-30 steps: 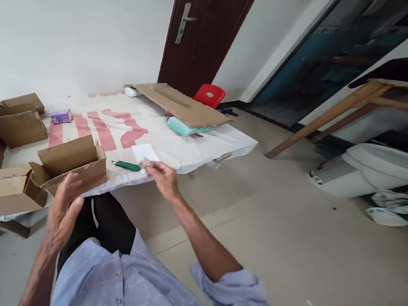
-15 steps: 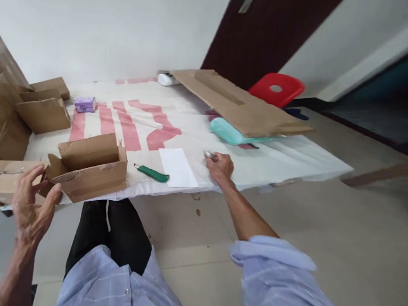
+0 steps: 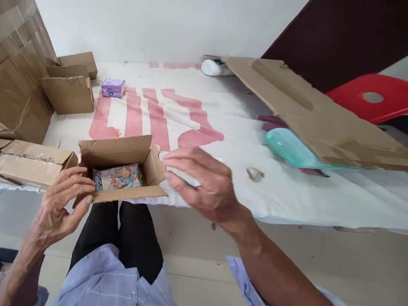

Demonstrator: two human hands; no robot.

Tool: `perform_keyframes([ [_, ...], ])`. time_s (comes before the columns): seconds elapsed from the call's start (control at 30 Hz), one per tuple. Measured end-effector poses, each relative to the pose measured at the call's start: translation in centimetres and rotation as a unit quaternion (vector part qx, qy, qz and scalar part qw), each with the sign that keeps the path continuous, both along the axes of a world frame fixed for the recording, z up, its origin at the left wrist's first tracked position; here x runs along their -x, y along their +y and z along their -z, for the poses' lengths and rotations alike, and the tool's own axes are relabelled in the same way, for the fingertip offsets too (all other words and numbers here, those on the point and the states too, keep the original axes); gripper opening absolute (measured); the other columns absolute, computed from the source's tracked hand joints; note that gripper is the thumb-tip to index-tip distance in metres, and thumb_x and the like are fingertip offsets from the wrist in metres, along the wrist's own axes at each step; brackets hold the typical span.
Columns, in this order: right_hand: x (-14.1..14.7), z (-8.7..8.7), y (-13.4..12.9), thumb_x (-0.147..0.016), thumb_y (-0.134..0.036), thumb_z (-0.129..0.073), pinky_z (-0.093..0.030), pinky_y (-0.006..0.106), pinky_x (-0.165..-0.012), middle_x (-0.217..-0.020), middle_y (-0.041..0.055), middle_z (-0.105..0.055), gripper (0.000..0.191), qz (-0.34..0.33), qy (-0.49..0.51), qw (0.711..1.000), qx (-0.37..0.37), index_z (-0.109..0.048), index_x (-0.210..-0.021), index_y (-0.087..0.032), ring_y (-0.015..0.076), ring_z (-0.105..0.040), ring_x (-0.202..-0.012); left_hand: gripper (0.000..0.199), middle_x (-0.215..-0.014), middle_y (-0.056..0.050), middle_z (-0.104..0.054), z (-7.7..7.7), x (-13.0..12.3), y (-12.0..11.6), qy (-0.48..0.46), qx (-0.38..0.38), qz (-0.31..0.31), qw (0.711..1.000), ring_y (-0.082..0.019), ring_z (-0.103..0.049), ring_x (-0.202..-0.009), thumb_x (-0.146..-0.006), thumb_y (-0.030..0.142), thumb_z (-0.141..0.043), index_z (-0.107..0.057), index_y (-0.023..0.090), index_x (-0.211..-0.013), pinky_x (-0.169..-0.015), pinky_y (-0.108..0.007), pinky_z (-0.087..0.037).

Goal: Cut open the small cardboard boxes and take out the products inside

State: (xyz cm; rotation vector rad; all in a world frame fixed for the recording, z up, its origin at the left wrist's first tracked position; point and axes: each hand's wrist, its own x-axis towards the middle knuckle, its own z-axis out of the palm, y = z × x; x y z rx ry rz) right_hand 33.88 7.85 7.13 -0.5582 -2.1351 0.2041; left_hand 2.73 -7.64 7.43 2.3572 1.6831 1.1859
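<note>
An open cardboard box (image 3: pixel 130 195) stands at the table's near edge with its flaps up. Inside it lies a packet (image 3: pixel 119 178) with a colourful cartoon print. My left hand (image 3: pixel 60 203) is at the box's left end, fingers stretched over the edge and thumb by the near flap. At the right end is my right hand (image 3: pixel 204 186), fingers apart and holding nothing, tips close to the end flap; whether they touch it I cannot tell. Behind this hand, a green-handled utility knife (image 3: pixel 189 184) and a white paper are mostly hidden. Farther right lies a small silvery lump (image 3: pixel 255 174).
Closed cartons (image 3: pixel 30 160) and a tall carton (image 3: pixel 16 63) occupy the left side. Beyond are a smaller open box (image 3: pixel 69 95) and a purple tissue pack (image 3: pixel 113 88). On the right, a cardboard sheet (image 3: pixel 319 119) overlies a teal package (image 3: pixel 291 148), near a red stool (image 3: pixel 381 98).
My right hand has let go of the silvery lump and moved left to the open box. My left hand has shifted onto the box's left end. The view has turned, showing the packet inside.
</note>
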Motion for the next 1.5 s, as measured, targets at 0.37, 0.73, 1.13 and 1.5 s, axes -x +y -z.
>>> perform_keyframes([
  [0.37, 0.7, 1.8, 0.8, -0.101, -0.021, -0.075, -0.057, 0.047, -0.095, -0.095, 0.0092, -0.079, 0.008, -0.011, -0.31, 0.95, -0.036, -0.077, -0.093, -0.02, 0.0271, -0.071, -0.09, 0.072, -0.153, -0.017, -0.062, 3.4, 1.8, -1.5, 0.053, 0.035, -0.103, 0.993, -0.039, -0.06, -0.142, -0.096, 0.066, -0.081, -0.06, 0.027, -0.153, -0.118, -0.058, -0.056],
  [0.73, 9.0, 0.6, 2.4, -0.103, -0.032, -0.079, -0.056, 0.039, -0.086, -0.113, 0.0156, -0.079, 0.018, 0.026, -0.535, 0.836, 0.117, -0.078, -0.112, -0.016, 0.0331, -0.077, -0.106, 0.071, -0.153, -0.021, -0.06, 5.4, 1.0, -1.2, 0.023, 0.027, -0.083, 0.996, -0.04, -0.057, -0.146, -0.098, 0.07, -0.075, -0.06, 0.023, -0.15, -0.122, -0.062, -0.053],
  [1.13, 4.3, 1.8, -1.2, -0.093, -0.034, -0.078, -0.061, 0.051, -0.109, -0.137, 0.0116, -0.079, 0.049, -0.117, -0.302, 0.913, 0.249, -0.076, -0.141, -0.025, 0.0333, -0.075, -0.126, 0.065, -0.157, -0.019, -0.058, 4.6, -1.8, -0.1, -0.148, -0.127, -0.071, 0.978, -0.035, -0.058, -0.148, -0.104, 0.042, -0.076, -0.051, 0.026, -0.161, -0.112, -0.052, -0.062],
  [1.5, -3.1, 3.5, 3.6, -0.077, -0.062, -0.089, -0.065, 0.047, -0.101, -0.124, 0.0113, -0.082, 0.06, -0.117, -0.158, 0.886, 0.421, -0.085, -0.123, -0.025, 0.0355, -0.077, -0.114, 0.117, -0.17, -0.024, -0.046, 11.8, -1.3, 3.2, -0.277, 0.128, -0.03, 0.952, -0.047, -0.049, -0.157, -0.076, 0.063, -0.097, -0.039, 0.025, -0.17, -0.117, -0.064, -0.056],
])
